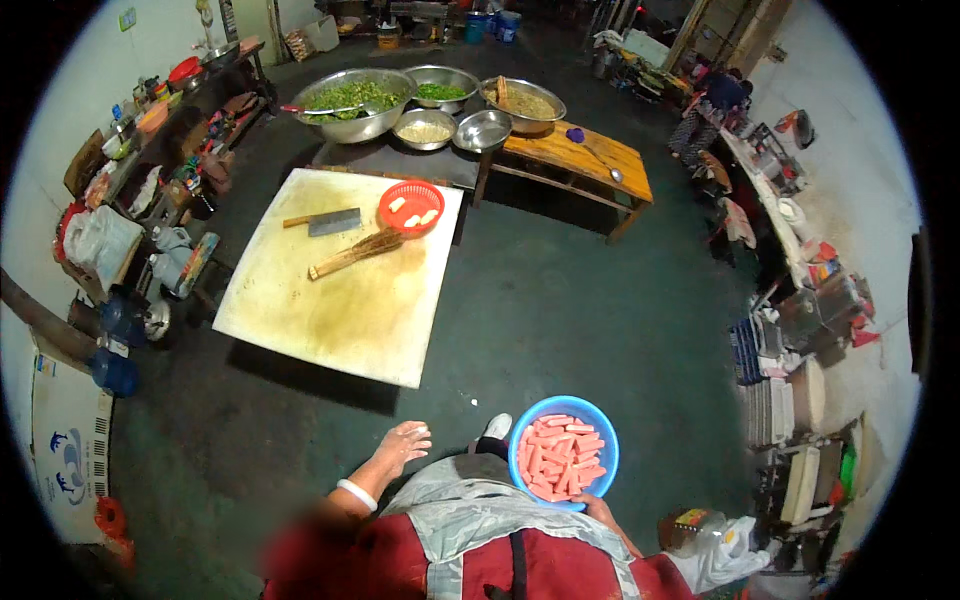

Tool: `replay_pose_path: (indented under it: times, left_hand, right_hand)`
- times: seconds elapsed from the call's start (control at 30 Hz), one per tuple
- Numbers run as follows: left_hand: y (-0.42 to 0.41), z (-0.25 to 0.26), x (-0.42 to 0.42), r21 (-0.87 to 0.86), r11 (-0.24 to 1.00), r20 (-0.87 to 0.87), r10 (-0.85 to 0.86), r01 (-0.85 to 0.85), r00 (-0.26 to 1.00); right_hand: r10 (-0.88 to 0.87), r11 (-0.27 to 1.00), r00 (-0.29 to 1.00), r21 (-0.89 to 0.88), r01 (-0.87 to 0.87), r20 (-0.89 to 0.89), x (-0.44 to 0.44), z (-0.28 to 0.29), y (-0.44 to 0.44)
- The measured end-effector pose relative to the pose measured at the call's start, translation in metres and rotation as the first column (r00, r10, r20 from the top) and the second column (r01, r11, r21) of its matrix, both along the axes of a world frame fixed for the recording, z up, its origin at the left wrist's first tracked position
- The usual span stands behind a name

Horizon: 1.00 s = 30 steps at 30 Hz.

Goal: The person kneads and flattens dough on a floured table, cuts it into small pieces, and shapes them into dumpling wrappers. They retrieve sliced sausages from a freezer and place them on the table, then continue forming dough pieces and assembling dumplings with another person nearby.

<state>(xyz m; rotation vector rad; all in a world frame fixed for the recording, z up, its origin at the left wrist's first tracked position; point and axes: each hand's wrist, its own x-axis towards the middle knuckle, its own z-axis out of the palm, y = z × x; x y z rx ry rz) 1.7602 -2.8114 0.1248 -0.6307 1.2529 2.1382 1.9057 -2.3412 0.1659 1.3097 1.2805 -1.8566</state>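
With its fingers on the near rim, my right hand (596,510) holds a blue plastic basin (616,450) full of pink sausage pieces (559,457) against my right side. My left hand (401,448) hangs in the air by my left side, fingers spread, nothing in it. Ahead stands a table with a white cutting board top (352,322). On it lie a cleaver (335,222) with a wooden handle and a bundled whisk brush (352,255). A red plastic basket (390,189) at the board's far right corner holds a few pale pieces.
Beyond the board, metal bowls hold chopped greens (352,97) and other food. A wooden bench (622,154) carries a ladle (615,175) and a large bowl (562,112). Cluttered shelves line both walls. A person (720,94) bends at the far right. A plastic jar (694,529) stands near my right elbow.
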Motion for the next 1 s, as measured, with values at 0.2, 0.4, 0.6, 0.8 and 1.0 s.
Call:
replay_pose_path:
  times: [0.2,0.4,0.6,0.8,1.0]
  left_hand:
    - [-0.009,-0.053,-0.045,-0.068,0.978,0.24,0.209,-0.198,0.948]
    - [-0.006,-0.115,-0.112,-0.215,0.967,-0.314,-0.204,0.14,0.927]
    - [0.004,-0.148,-0.231,-0.984,0.138,-0.167,-0.934,-0.11,0.317]
    - [0.004,-0.213,-0.38,0.03,0.939,0.065,0.339,-0.341,0.939]
    - [-0.001,-0.234,-0.53,0.005,0.78,0.301,0.596,-0.626,0.745]
  right_hand:
    - [0.234,0.967,0.968,0.122,-0.223,-0.086,-0.101,-0.011,0.067]
    - [0.247,0.967,0.966,-0.052,-0.251,-0.075,-0.187,-0.023,0.131]
    - [0.167,0.986,0.984,0.008,-0.167,0.057,-0.269,-0.066,0.166]
    - [0.095,0.993,0.981,0.047,-0.105,0.172,-0.343,-0.073,0.166]
    - [0.149,0.971,0.989,0.183,-0.151,0.027,-0.425,-0.042,0.134]
